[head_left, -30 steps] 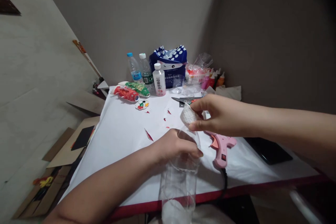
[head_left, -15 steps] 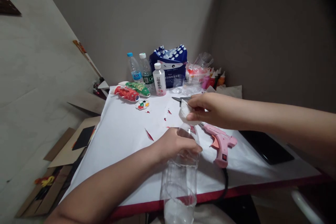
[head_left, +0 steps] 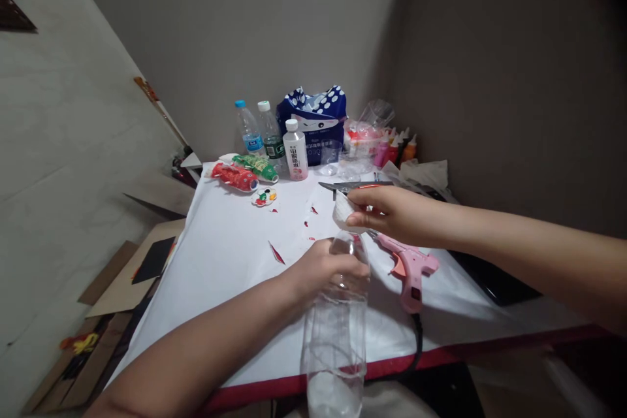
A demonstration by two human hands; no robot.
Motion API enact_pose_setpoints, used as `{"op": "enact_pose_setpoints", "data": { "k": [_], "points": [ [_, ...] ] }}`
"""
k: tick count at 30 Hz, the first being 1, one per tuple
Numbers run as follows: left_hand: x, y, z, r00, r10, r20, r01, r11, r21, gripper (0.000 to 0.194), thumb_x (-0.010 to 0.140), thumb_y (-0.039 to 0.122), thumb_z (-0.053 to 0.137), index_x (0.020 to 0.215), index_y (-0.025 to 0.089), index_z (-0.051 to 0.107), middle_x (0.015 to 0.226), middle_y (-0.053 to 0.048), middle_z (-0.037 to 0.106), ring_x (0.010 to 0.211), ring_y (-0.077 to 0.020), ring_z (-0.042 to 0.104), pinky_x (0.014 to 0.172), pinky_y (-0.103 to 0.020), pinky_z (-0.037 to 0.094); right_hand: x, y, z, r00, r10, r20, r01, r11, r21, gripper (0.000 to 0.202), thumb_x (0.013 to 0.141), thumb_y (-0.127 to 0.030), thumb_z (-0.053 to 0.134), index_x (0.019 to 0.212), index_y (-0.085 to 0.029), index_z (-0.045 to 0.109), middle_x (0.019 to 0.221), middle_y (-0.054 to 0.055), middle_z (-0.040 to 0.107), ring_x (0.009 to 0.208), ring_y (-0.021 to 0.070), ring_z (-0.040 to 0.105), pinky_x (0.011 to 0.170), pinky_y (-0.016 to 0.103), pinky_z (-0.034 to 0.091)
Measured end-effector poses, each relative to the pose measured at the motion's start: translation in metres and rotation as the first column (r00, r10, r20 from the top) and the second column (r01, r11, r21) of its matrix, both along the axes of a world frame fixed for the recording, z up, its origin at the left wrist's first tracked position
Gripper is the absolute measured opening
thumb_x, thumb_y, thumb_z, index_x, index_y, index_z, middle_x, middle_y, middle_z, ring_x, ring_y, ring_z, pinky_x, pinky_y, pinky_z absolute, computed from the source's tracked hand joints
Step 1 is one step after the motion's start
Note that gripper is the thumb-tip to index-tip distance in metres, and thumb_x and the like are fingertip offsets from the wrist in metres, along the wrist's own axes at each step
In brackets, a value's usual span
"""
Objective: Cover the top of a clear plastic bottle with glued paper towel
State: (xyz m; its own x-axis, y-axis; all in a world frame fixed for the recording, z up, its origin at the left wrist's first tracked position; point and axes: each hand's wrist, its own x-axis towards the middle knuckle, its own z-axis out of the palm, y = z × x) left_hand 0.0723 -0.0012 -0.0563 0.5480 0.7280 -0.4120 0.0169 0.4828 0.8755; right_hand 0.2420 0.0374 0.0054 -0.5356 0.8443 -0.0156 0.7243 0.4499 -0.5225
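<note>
Wrapped round the upper part of a clear plastic bottle (head_left: 337, 333) is my left hand (head_left: 337, 264). The bottle reaches from the table down past its front edge, with something white inside its lower end. My right hand (head_left: 379, 208) pinches a crumpled white tissue (head_left: 343, 210) just above the bottle's upper end. Dark scissors (head_left: 333, 187) lie just behind my right fingers. To the right of the bottle rests a pink glue gun (head_left: 410, 268) with a black cable.
Along the back stand three labelled bottles (head_left: 295, 153), a blue bag (head_left: 326, 137) and paint tubes (head_left: 409, 149). Red and green fish-shaped pieces (head_left: 235, 176) lie at the back left near a small palette (head_left: 264, 197). A black tablet-like object (head_left: 494, 277) is on the right.
The view has shifted slightly. My right hand has moved a little lower and more of the scissors shows behind it. Both hands keep their holds.
</note>
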Motion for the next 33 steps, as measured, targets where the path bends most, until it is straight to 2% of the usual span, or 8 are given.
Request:
{"op": "enact_pose_setpoints", "data": {
  "k": [3, 6, 8, 10, 12, 18, 25, 33],
  "points": [
    [-0.005, 0.007, -0.007, 0.994, -0.009, 0.105, 0.024, 0.989, -0.145, 0.035, 0.052, 0.024, 0.063, 0.085, 0.012, 0.068, 0.077, -0.008, 0.071, 0.069, -0.0233, 0.069, 0.072, -0.037, 0.051, 0.003, 0.001, -0.003, 0.999, -0.018, -0.050, 0.017, 1.000, -0.010, 0.033, 0.088, -0.034, 0.053, 0.064, -0.021, 0.034, 0.062, -0.004, 0.035, 0.058, 0.0114, 0.031, 0.054, 0.026, 0.026],
    [-0.014, 0.020, -0.012, 0.974, -0.087, 0.211, 0.137, 0.962, -0.237, 0.042, 0.054, 0.025, 0.059, 0.093, 0.011, 0.067, 0.084, -0.011, 0.073, 0.078, -0.0248, 0.070, 0.080, -0.040, 0.049, 0.010, 0.002, -0.003, 0.988, -0.007, -0.151, 0.002, 0.999, -0.035, 0.028, 0.088, -0.035, 0.052, 0.066, -0.020, 0.041, 0.064, -0.003, 0.038, 0.060, 0.0124, 0.035, 0.055, 0.026, 0.028],
    [-0.020, 0.029, -0.015, 0.926, -0.191, 0.327, 0.283, 0.922, -0.263, 0.049, 0.057, 0.030, 0.058, 0.102, 0.010, 0.067, 0.092, -0.012, 0.073, 0.086, -0.0268, 0.070, 0.084, -0.040, 0.047, 0.016, 0.003, -0.002, 0.969, 0.016, -0.246, -0.025, 0.999, -0.036, 0.027, 0.088, -0.039, 0.052, 0.069, -0.021, 0.045, 0.066, -0.002, 0.041, 0.062, 0.0131, 0.039, 0.056, 0.027, 0.030],
    [-0.025, 0.036, -0.017, 0.847, -0.287, 0.447, 0.425, 0.871, -0.247, 0.058, 0.061, 0.037, 0.058, 0.111, 0.010, 0.064, 0.102, -0.014, 0.072, 0.094, -0.0306, 0.068, 0.088, -0.043, 0.044, 0.021, 0.004, -0.002, 0.933, 0.049, -0.357, -0.068, 0.997, -0.043, 0.027, 0.088, -0.043, 0.053, 0.072, -0.021, 0.047, 0.068, -0.002, 0.045, 0.063, 0.0138, 0.042, 0.057, 0.027, 0.032],
    [-0.028, 0.041, -0.018, 0.786, -0.344, 0.513, 0.503, 0.839, -0.207, 0.062, 0.063, 0.040, 0.059, 0.118, 0.011, 0.062, 0.110, -0.014, 0.069, 0.100, -0.0332, 0.066, 0.090, -0.044, 0.043, 0.024, 0.006, -0.002, 0.885, 0.079, -0.459, -0.128, 0.989, -0.076, 0.026, 0.088, -0.045, 0.053, 0.077, -0.022, 0.050, 0.072, -0.001, 0.049, 0.066, 0.0144, 0.046, 0.059, 0.028, 0.035],
    [-0.031, 0.040, -0.018, 0.767, -0.390, 0.510, 0.520, 0.843, -0.138, 0.070, 0.062, 0.039, 0.064, 0.127, 0.016, 0.058, 0.127, -0.013, 0.062, 0.111, -0.0385, 0.061, 0.094, -0.047, 0.040, 0.017, 0.008, -0.007, 0.775, 0.111, -0.623, -0.252, 0.957, -0.143, 0.027, 0.088, -0.044, 0.058, 0.079, -0.020, 0.052, 0.073, -0.002, 0.051, 0.066, 0.0128, 0.046, 0.060, 0.027, 0.037],
    [-0.032, 0.037, -0.017, 0.768, -0.393, 0.506, 0.497, 0.863, -0.085, 0.063, 0.063, 0.031, 0.067, 0.124, 0.015, 0.061, 0.128, -0.016, 0.061, 0.113, -0.0378, 0.060, 0.094, -0.049, 0.041, 0.012, 0.010, -0.014, 0.706, 0.113, -0.699, -0.297, 0.943, -0.148, 0.027, 0.087, -0.042, 0.062, 0.079, -0.018, 0.054, 0.074, -0.002, 0.052, 0.068, 0.0116, 0.048, 0.064, 0.026, 0.039],
    [-0.027, 0.036, -0.015, 0.723, -0.361, 0.589, 0.505, 0.858, -0.093, 0.072, 0.067, 0.042, 0.069, 0.134, 0.020, 0.054, 0.129, -0.012, 0.061, 0.113, -0.0368, 0.060, 0.087, -0.042, 0.045, 0.011, 0.008, -0.017, 0.642, 0.112, -0.759, -0.356, 0.920, -0.165, 0.019, 0.089, -0.035, 0.062, 0.086, -0.016, 0.058, 0.081, 0.000, 0.059, 0.075, 0.0118, 0.054, 0.070, 0.025, 0.043]
  ]
}}
